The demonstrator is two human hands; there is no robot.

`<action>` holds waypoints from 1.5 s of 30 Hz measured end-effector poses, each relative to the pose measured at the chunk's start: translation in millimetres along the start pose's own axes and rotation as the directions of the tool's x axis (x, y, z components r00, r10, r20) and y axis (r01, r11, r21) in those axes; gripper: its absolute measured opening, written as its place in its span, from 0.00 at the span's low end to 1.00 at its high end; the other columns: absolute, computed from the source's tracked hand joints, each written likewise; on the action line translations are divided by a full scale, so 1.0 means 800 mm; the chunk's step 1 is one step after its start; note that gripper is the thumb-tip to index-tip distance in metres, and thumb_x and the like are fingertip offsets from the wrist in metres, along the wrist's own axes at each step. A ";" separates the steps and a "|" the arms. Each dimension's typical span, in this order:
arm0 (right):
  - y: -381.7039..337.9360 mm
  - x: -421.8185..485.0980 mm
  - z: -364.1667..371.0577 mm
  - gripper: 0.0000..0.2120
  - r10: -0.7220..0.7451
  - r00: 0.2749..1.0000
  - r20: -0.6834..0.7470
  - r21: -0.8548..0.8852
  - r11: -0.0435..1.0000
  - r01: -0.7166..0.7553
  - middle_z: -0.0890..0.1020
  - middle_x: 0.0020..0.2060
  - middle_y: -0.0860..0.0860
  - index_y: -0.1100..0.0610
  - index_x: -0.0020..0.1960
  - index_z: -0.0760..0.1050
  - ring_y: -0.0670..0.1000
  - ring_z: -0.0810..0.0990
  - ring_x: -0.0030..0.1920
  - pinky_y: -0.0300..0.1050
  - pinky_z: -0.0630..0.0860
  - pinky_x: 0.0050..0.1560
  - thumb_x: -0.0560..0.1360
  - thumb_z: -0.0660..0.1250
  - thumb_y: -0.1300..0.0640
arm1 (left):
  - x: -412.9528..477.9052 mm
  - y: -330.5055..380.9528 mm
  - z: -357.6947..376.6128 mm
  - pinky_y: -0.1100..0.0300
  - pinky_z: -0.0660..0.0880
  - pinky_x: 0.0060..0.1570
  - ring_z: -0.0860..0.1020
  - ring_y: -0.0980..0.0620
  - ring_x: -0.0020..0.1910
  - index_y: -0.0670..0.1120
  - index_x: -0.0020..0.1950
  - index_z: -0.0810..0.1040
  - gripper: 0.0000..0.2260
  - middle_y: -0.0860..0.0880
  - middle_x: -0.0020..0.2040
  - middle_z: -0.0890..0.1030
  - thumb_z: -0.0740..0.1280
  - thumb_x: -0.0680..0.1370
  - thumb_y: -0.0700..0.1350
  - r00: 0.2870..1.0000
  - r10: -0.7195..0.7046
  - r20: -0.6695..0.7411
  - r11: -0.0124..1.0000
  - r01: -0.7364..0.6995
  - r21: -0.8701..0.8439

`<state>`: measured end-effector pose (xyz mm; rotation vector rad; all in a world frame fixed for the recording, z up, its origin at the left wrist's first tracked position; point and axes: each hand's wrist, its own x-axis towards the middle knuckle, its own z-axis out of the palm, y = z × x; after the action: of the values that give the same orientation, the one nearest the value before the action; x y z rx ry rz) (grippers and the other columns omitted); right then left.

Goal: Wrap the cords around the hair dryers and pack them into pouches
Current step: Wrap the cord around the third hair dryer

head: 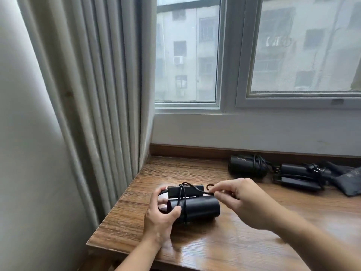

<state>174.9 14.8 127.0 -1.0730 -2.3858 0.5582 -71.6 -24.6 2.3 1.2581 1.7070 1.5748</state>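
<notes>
My left hand (162,214) grips the black hair dryer (199,209) lying on the tabletop (254,241) near the curtain (101,94). My right hand's fingers (220,189) pinch its cord (185,208), looped round the body. Other dryers (248,166) lie by the wall.

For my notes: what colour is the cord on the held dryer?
The cord is black, like the dryer; head view shows it best.

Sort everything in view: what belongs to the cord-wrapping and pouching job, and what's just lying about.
Job: held hair dryer, its cord, left hand gripping the dryer, right hand pinching the cord, middle dryer, right dryer, dark pouch.
Not the job: curtain, window, table.
</notes>
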 end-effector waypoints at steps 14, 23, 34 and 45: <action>0.035 -0.046 0.130 0.13 0.136 0.977 0.163 0.061 0.987 -0.147 0.83 0.40 0.33 0.35 0.61 0.81 0.31 0.80 0.45 0.23 0.69 0.45 0.79 0.68 0.47 | 0.006 -0.002 -0.013 0.58 0.69 0.61 0.69 0.51 0.63 0.57 0.74 0.69 0.40 0.52 0.64 0.67 0.60 0.63 0.68 1.000 0.030 -0.006 0.847 -0.022 0.532; 0.035 -0.046 0.139 0.15 0.175 0.973 0.150 0.034 0.983 -0.182 0.75 0.38 0.20 0.32 0.65 0.77 0.22 0.71 0.41 0.19 0.66 0.44 0.81 0.66 0.46 | 0.022 -0.010 -0.023 0.46 0.59 0.77 0.54 0.54 0.78 0.64 0.80 0.54 0.46 0.58 0.79 0.55 0.68 0.66 0.69 0.844 0.264 0.467 0.525 -0.531 0.665; 0.047 -0.029 0.153 0.14 0.176 0.982 -0.064 0.181 0.970 -0.162 0.84 0.40 0.33 0.37 0.61 0.81 0.39 0.81 0.40 0.30 0.73 0.45 0.78 0.71 0.51 | 0.031 0.002 -0.011 0.53 0.70 0.68 0.70 0.51 0.66 0.61 0.77 0.58 0.43 0.55 0.64 0.73 0.62 0.65 0.76 0.946 0.161 0.283 0.527 -0.325 0.785; 0.065 -0.020 0.171 0.18 0.157 0.981 -0.117 0.196 0.972 -0.132 0.86 0.38 0.43 0.30 0.62 0.76 0.44 0.82 0.43 0.39 0.76 0.50 0.79 0.70 0.52 | 0.032 0.001 -0.012 0.61 0.73 0.58 0.75 0.53 0.56 0.56 0.70 0.69 0.35 0.56 0.56 0.78 0.72 0.65 0.63 0.941 0.148 0.304 0.568 -0.332 0.753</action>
<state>137.9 10.5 -15.7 -1.1677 -2.1063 0.7243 -91.1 -7.2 11.1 2.0788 2.2589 0.6778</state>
